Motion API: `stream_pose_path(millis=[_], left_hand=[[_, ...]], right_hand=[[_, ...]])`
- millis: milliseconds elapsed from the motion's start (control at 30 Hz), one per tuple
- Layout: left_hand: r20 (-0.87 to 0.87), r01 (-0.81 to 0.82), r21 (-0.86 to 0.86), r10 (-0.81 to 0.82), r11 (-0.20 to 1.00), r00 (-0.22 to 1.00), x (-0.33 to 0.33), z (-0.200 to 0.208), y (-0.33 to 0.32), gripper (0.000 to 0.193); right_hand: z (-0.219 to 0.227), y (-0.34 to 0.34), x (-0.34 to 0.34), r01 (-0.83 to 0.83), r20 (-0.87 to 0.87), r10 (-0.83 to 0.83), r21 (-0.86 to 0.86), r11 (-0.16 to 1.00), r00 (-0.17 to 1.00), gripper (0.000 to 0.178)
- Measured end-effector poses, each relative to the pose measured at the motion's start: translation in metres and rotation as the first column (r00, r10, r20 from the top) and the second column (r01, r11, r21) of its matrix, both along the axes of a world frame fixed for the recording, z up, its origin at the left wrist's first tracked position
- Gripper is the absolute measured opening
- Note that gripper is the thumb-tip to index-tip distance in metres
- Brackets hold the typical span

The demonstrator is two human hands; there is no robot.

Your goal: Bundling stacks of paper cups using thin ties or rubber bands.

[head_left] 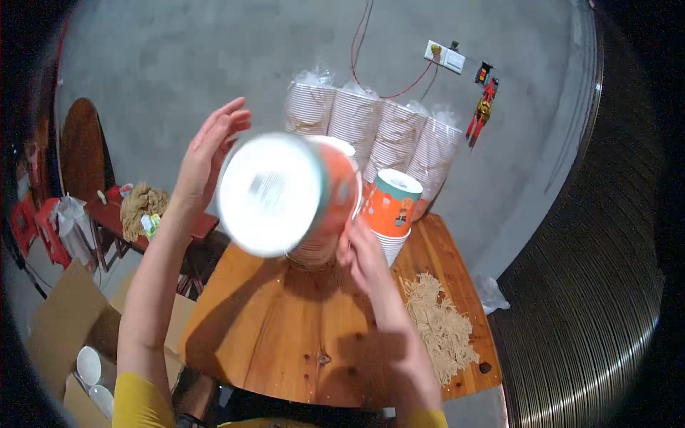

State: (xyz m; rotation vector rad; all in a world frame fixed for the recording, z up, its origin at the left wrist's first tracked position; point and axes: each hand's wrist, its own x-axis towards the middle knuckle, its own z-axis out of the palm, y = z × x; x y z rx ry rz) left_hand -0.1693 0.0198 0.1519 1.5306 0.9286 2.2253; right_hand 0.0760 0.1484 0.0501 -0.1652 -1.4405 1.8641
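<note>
In front of me a large orange and green paper tub (335, 192) is tilted, its round white base facing me and slightly blurred. My right hand (362, 251) grips it at the rim on its right side. Raised at the tub's upper left, my left hand (212, 146) has its fingers stretched out and holds nothing. Just behind my right hand stands a stack of upside-down tubs (394, 207), orange and green on top with white rims below. Part of another stack is hidden behind the held tub.
Several tall plastic-wrapped stacks of tubs (354, 118) line the table's back by the grey wall. Tan strings (439, 328) lie on the wooden table's (285, 342) right side. A cardboard box (75, 307) with white tubs sits lower left, near a red bench (203, 227). A metal shutter (578, 285) borders the right.
</note>
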Motion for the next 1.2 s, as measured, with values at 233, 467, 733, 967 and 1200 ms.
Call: stream_pose_path(millis=[233, 467, 733, 967, 1200], left_hand=[[-0.522, -0.359, 0.096, 0.354, 0.928, 0.776, -0.008, -0.003, 0.083, 0.061], [-0.627, -0.378, 0.051, 0.324, 0.924, 0.708, -0.008, -0.013, 0.169, 0.062], [-0.753, -0.519, 0.046, 0.371, 0.854, 0.543, -0.012, -0.075, 0.188, 0.056], [-0.673, -0.531, 0.114, 0.459, 0.84, 0.581, 0.001, -0.086, 0.181, 0.061], [-0.459, -0.527, 0.156, 0.534, 0.835, 0.71, 0.076, -0.144, 0.127, 0.036]], right_hand=[[0.035, 0.116, -0.068, 0.153, -0.119, -0.2, -0.321, 0.934, 0.972, 0.02], [-0.024, 0.127, -0.064, 0.201, 0.028, -0.208, -0.411, 0.889, 0.978, 0.021], [-0.033, 0.11, -0.004, 0.44, -0.03, -0.895, 0.878, 0.189, 0.445, 0.027], [0.014, 0.152, 0.044, 0.236, -0.28, -0.949, 0.941, -0.242, 0.145, 0.038], [0.034, 0.14, 0.065, 0.334, -0.13, -0.951, 0.942, -0.03, 0.28, 0.02]])
